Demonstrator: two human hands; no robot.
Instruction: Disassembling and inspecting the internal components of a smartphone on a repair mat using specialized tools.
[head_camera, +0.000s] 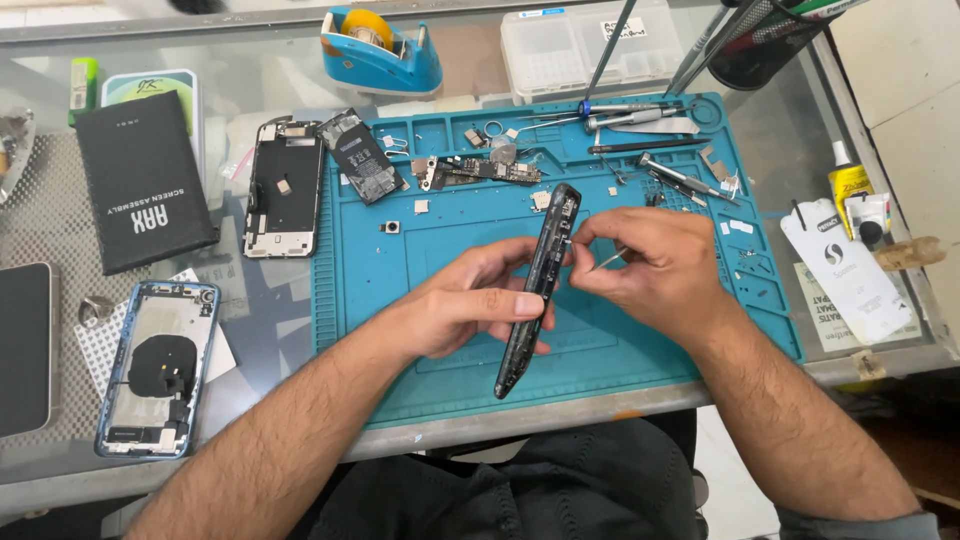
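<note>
My left hand (470, 305) grips a black phone frame (545, 262), holding it on its edge above the blue repair mat (640, 330). The frame's lower end rests near the mat's front. My right hand (655, 265) pinches thin metal tweezers (607, 259) whose tip meets the upper side of the frame. A small circuit board (480, 170) and a black battery (362, 157) lie at the mat's far left.
An opened phone back (285, 188) and a blue opened phone housing (158, 368) lie left of the mat. A black box (143, 180), a blue tape dispenser (380, 48), a clear parts case (585, 45), screwdrivers (640, 120) and a glue bottle (848, 182) surround it.
</note>
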